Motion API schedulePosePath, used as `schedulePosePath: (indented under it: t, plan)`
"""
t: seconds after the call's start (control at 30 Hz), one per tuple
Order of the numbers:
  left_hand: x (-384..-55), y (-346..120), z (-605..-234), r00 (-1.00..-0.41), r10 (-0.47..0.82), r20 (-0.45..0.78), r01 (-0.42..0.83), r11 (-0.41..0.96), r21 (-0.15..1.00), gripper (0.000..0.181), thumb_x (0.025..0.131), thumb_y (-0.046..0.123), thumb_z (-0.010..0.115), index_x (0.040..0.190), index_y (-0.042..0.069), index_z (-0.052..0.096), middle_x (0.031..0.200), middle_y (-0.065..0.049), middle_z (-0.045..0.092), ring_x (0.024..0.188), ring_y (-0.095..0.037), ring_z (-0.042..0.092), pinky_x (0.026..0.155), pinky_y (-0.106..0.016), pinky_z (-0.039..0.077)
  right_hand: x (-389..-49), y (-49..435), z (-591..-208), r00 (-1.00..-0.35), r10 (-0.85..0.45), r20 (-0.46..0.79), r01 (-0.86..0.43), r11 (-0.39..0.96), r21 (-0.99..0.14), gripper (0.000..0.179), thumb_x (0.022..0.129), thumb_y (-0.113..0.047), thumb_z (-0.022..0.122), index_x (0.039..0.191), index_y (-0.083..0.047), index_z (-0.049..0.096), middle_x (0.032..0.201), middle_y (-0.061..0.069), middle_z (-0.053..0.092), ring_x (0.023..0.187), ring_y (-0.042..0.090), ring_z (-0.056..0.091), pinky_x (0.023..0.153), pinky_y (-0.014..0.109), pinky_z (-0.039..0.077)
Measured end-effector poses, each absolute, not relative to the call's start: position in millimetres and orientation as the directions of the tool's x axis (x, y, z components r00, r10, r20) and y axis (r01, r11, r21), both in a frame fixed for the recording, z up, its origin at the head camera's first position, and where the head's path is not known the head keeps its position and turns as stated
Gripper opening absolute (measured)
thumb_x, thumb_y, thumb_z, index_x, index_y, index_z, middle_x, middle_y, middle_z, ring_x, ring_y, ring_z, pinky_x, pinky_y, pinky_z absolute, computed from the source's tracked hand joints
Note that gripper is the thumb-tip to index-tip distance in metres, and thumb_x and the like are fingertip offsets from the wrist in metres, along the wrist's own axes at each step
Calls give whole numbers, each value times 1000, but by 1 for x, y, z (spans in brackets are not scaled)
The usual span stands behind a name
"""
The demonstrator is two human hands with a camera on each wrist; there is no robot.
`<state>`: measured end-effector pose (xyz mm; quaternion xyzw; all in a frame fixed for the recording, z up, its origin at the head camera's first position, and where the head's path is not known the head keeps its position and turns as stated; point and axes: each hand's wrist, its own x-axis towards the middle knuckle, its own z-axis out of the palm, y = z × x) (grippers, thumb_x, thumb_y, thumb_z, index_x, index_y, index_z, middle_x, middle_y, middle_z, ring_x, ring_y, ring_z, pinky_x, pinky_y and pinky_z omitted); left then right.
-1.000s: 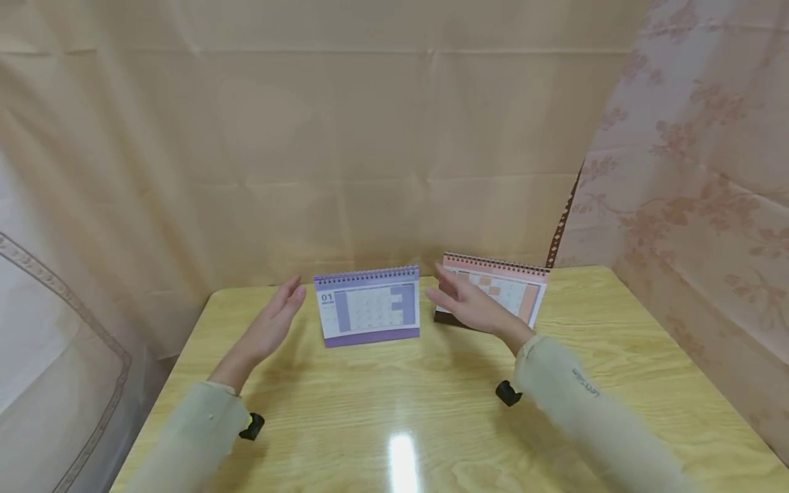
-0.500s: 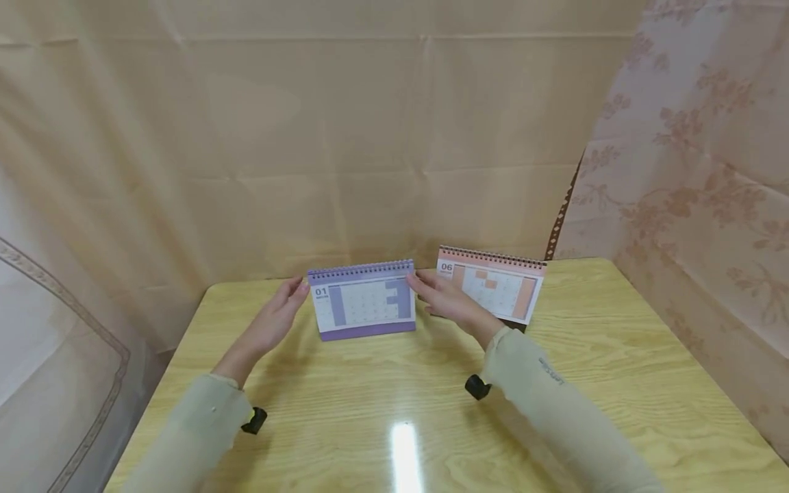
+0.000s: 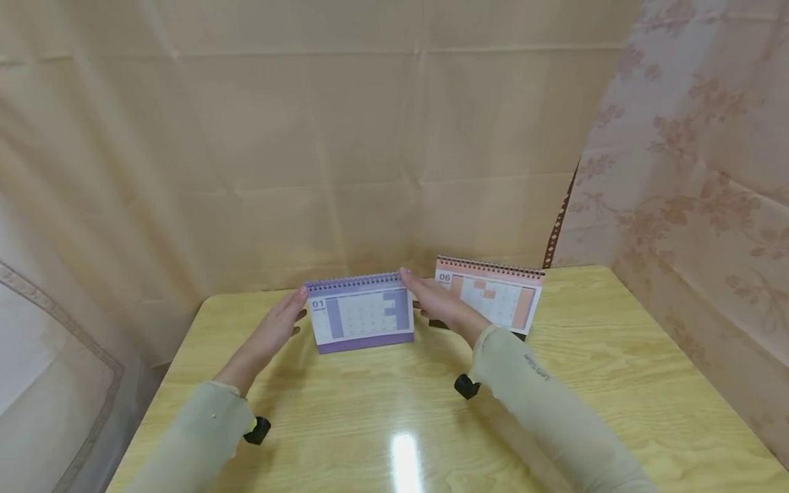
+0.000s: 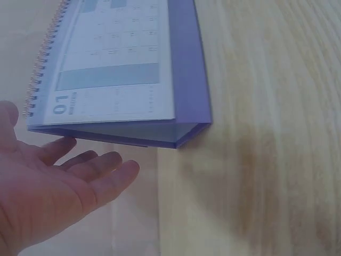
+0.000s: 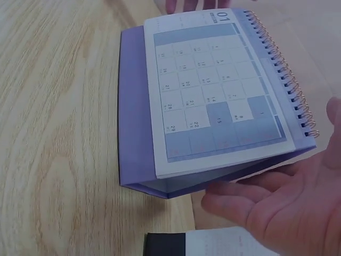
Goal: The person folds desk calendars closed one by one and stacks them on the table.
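Observation:
A purple desk calendar (image 3: pixel 362 316) showing 01 stands upright like a tent on the wooden table. Beside its left edge is my left hand (image 3: pixel 271 335), thumb near the top left corner. In the left wrist view the fingers of that left hand (image 4: pixel 58 184) are loosely extended along the calendar's side. My right hand (image 3: pixel 442 302) is at the opposite edge, its thumb by the top right corner. Seen from the right wrist, the fingers of the right hand (image 5: pixel 290 200) reach along the side edge of the calendar (image 5: pixel 202 96), and the thumb stands apart from the spiral binding.
A pink desk calendar (image 3: pixel 496 301) showing 06 stands to the right, partly behind my right hand. The wooden table (image 3: pixel 345 418) ends at the back against a beige curtain (image 3: pixel 296 150). A flowered curtain (image 3: pixel 703 192) hangs on the right.
My right hand has moved left, from in front of the pink calendar to the purple calendar's right edge. My left hand has come closer to the left edge. Both calendars still stand.

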<state>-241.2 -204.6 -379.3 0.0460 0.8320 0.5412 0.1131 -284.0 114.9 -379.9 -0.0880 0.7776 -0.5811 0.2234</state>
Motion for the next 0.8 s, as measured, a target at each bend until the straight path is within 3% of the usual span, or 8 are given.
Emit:
schedulePosePath:
  t: [0.23, 0.43, 0.53, 0.8]
  plan:
    - [-246, -201, -386, -972, 158, -172, -94, 407, 909, 92, 101, 72, 24, 160, 2, 19, 165, -22, 19, 146, -47, 27, 115, -58, 30, -287, 114, -376, -840, -394, -373, 202, 412, -889, 97, 90, -85, 28, 163, -22, 21, 168, 12, 15, 142, 51, 31, 117, 58, 26]
    - [-254, -199, -381, -965, 141, -221, -143, 425, 894, 96, 97, 78, 21, 159, 6, 27, 163, -25, 23, 143, -51, 31, 112, -64, 32, -292, 113, -363, -835, -391, -388, 189, 458, -869, 86, 92, -82, 30, 156, -26, 41, 167, 9, 21, 127, 46, 54, 114, 61, 31]
    - [-258, -197, -378, -955, 150, -255, -167, 439, 883, 98, 94, 81, 18, 158, 7, 32, 162, -25, 26, 142, -52, 33, 110, -65, 33, -295, 113, -359, -827, -397, -398, 187, 472, -861, 83, 92, -83, 33, 152, -28, 46, 166, 9, 24, 122, 42, 58, 113, 61, 31]
    - [-261, -189, -372, -939, 122, -322, -250, 400, 882, 97, 94, 81, 19, 152, 7, 40, 160, -24, 30, 141, -50, 35, 108, -63, 35, -296, 113, -360, -794, -452, -406, 200, 438, -877, 80, 94, -80, 31, 155, -29, 41, 169, 6, 14, 127, 49, 52, 114, 65, 25]
